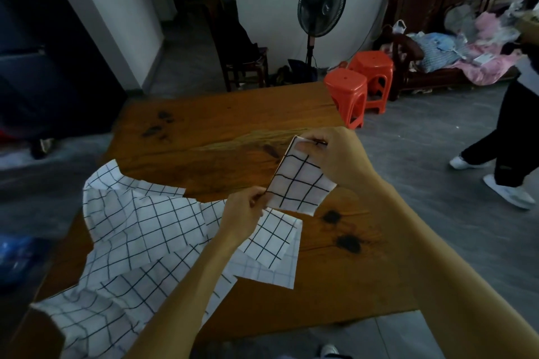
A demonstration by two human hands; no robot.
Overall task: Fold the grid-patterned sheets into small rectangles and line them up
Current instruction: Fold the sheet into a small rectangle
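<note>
Above the wooden table (pixel 221 137), both hands pinched one folded grid sheet (pixel 300 181) — left hand (pixel 245 213) at its near corner, right hand (pixel 329 151) at its far end — long axis running between them.

Wooden table (pixel 221 131) — loose grid-patterned sheets (pixel 140 230) overlapping, perhaps four.

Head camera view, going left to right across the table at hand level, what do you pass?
Pile of unfolded grid sheets → left hand pinching the near corner of the folded grid sheet → right hand pinching its far corner → bare edge of the wooden table → gray floor, where another person's white shoe steps.
</note>
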